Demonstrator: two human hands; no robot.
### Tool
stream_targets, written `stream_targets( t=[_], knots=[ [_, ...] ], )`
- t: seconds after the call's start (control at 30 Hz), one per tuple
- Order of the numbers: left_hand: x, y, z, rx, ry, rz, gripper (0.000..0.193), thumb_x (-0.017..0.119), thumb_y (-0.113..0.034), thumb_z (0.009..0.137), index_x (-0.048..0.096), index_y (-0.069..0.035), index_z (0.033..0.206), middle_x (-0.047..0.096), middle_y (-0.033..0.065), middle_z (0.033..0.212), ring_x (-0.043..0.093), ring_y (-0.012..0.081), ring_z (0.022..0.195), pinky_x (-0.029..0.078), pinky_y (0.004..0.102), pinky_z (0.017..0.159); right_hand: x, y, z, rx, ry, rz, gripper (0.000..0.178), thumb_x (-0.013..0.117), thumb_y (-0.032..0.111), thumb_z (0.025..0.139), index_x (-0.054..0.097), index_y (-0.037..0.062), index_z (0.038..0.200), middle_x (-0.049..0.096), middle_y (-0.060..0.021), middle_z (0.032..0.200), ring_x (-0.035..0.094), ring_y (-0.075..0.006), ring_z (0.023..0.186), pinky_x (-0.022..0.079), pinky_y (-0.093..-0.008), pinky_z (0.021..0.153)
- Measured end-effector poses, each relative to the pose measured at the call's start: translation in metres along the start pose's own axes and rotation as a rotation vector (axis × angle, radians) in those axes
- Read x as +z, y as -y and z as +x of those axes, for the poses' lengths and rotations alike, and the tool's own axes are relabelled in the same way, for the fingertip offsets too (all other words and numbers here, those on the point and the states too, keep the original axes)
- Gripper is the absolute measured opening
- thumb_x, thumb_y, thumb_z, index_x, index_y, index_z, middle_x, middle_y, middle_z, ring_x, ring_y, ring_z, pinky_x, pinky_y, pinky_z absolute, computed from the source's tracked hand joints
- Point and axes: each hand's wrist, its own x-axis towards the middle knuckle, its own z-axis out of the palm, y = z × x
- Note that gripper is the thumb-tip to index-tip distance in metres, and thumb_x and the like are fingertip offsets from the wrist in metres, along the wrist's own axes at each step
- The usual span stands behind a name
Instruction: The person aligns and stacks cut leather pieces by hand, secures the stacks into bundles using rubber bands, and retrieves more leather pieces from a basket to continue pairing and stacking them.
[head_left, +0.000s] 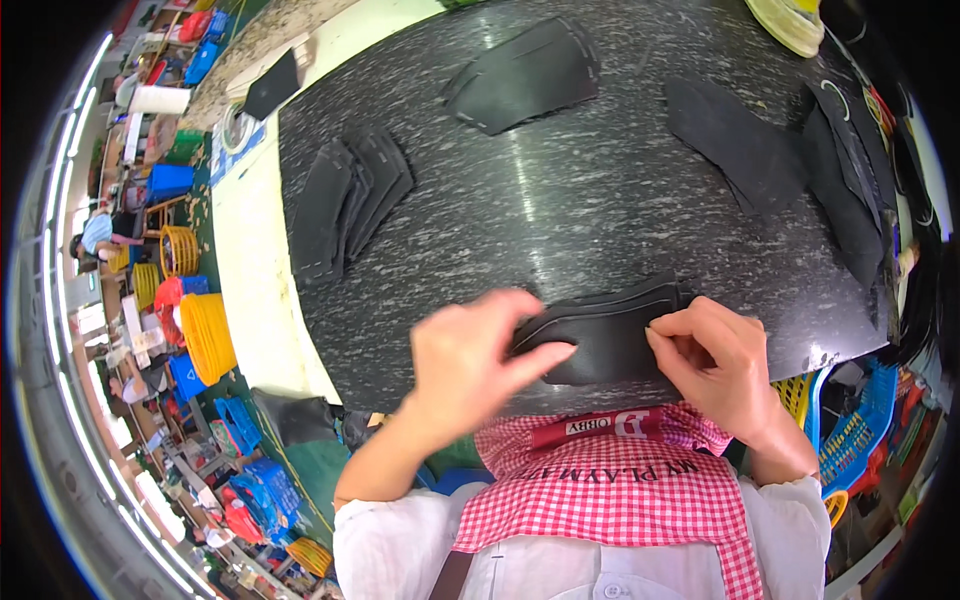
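Observation:
A stack of curved black leather-like pieces (605,345) lies near the table's front edge, close to my body. A pale line runs along the curved far edge of its top piece. My right hand (712,355) pinches the right end of this stack between thumb and fingers. At the left end is my left hand (465,350), slightly blurred, its thumb and fingertips spread apart. That thumb reaches over the top piece, while the fingers hover by the far edge; whether they touch it is unclear.
On the dark speckled tabletop (480,230) are a fanned black stack (355,200) at left, another stack (525,75) at the back and loose black pieces (735,140) at right. A blue basket (860,425) stands beside the right edge. Yellow baskets (207,335) stand beyond the left side.

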Motion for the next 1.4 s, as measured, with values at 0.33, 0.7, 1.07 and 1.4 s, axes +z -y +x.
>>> stream_targets(
  t=[0.33,0.7,1.07,1.4],
  knots=[
    [0.008,-0.015,0.029,0.206,0.201,-0.027,0.051,0.077,-0.034,0.071,0.057,-0.006,0.109,0.054,0.0071,0.094,0.051,0.0254,0.088,0.038,0.0364,0.082,-0.026,-0.009,0.013,-0.135,-0.162,-0.133,0.014,0.07,-0.006,0.073,0.064,0.0036,0.081,0.059,-0.0062,0.073,0.058,-0.0169,0.065,0.044,-0.027,0.052],
    [-0.088,0.048,0.025,-0.462,-0.225,-0.546,0.045,0.081,-0.015,0.069,0.057,-0.003,0.105,0.063,0.006,0.094,0.062,0.0183,0.09,0.051,0.0343,0.079,-0.06,-0.056,0.056,-0.228,-0.218,-0.552,0.023,0.067,0.004,0.08,0.065,0.0006,0.103,0.061,-0.0092,0.107,0.058,-0.027,0.097,0.048,-0.0366,0.085],
    [-0.035,0.042,0.134,0.269,-0.313,0.44,0.038,0.074,-0.02,0.076,0.06,-0.008,0.109,0.057,0.0097,0.109,0.052,0.0269,0.106,0.038,0.0384,0.09,-0.012,-0.011,0.004,-0.573,0.222,-0.4,0.041,0.072,0.017,0.071,0.064,0.0107,0.111,0.059,-0.0083,0.112,0.059,-0.0207,0.092,0.046,-0.0354,0.08],
    [-0.027,-0.013,0.039,-0.071,-0.058,-0.851,0.019,0.076,-0.002,0.077,0.062,-0.004,0.089,0.06,0.0023,0.085,0.061,0.0095,0.081,0.05,0.0238,0.073,-0.006,-0.01,-0.029,-0.316,-0.054,0.184,0.035,0.073,0.01,0.076,0.06,0.002,0.108,0.061,-0.0167,0.109,0.062,-0.0249,0.088,0.05,-0.0343,0.072]
  ],
)
